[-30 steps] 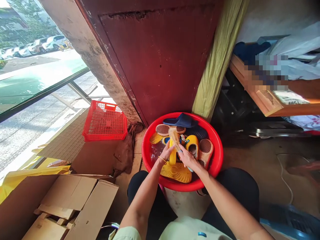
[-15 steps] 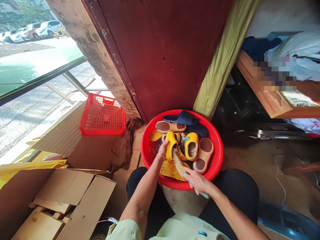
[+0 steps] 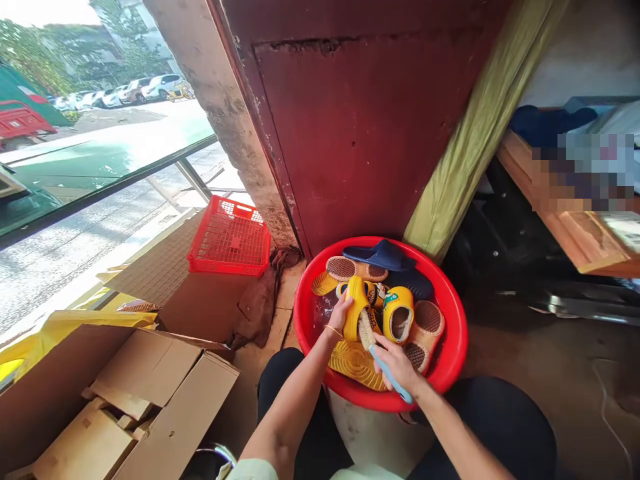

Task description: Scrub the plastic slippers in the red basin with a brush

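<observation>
Your left hand (image 3: 340, 316) grips yellow, rounded, plastic-looking clog (image 3: 355, 301) over mixed footwear (image 3: 357, 365) in round red plastic basin (image 3: 457, 337); your right hand (image 3: 400, 367) grasps blue-handled, pale-bristled brush (image 3: 388, 372), head at clog's opening. Clog could twist loose if pushed hard; brush might slip if wet.

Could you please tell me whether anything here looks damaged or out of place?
Mostly wear: the dark-red painted door has a ragged dark strip near the view's top, and the rough beige wall beside it is stained. A brown cloth lies bunched at the wall's foot. The round red plastic basin looks undamaged.
</observation>
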Available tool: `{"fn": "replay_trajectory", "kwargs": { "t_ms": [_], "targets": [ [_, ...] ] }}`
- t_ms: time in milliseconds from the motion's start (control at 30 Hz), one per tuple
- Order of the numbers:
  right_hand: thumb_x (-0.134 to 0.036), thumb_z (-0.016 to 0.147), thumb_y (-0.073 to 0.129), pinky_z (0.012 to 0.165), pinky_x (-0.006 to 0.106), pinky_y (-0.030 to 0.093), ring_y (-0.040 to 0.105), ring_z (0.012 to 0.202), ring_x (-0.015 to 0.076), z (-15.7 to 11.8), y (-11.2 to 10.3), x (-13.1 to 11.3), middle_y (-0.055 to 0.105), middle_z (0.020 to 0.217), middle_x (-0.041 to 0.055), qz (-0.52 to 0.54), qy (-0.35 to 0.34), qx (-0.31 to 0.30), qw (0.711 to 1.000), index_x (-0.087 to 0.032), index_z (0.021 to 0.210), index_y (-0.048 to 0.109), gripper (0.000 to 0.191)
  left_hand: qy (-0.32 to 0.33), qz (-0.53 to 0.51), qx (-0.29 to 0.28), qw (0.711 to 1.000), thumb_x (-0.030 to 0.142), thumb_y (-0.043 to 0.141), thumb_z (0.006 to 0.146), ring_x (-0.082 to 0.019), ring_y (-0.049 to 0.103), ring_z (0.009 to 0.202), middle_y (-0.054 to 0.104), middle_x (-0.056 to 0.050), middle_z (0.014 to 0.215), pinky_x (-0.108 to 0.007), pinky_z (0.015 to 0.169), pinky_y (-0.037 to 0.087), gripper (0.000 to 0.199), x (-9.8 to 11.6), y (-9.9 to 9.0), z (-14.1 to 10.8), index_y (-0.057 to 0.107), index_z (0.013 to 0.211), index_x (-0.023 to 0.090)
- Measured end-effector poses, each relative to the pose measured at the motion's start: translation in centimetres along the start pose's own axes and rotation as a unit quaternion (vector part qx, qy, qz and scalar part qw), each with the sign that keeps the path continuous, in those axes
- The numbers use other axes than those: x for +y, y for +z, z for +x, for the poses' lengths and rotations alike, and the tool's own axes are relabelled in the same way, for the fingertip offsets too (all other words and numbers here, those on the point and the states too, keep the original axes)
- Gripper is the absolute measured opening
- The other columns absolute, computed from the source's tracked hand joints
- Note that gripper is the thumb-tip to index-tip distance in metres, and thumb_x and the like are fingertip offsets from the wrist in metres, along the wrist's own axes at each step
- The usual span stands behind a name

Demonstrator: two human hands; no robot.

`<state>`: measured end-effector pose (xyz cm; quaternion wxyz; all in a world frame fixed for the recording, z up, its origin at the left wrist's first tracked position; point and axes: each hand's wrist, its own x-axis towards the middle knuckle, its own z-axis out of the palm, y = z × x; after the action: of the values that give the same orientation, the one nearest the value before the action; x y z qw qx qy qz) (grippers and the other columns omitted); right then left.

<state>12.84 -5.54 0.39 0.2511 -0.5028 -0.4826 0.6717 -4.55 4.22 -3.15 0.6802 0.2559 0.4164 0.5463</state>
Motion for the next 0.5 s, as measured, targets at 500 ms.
{"fn": "replay_trajectory", "kwargs": {
  "t_ms": [500],
  "targets": [
    [-0.042, 0.089, 0.053, 0.031, 0.015, 0.031, 0.045, 0.029, 0.0069, 2.6, -3.8, -3.7, 0.057, 0.054, -0.0079, -0.162, 0.061, -0.16, 0.972, -0.023, 0.141, 0.054, 0.055, -0.012, -0.034, 0.029, 0.999, 0.04, 0.062, 0.084, -0.03, 0.061, 0.123, 0.065, -0.008, 0.133, -0.045, 0.109, 0.047, 0.061, 0.5, -1.1, -0.5, 0.05, 0.142, 0.023]
  ]
}}
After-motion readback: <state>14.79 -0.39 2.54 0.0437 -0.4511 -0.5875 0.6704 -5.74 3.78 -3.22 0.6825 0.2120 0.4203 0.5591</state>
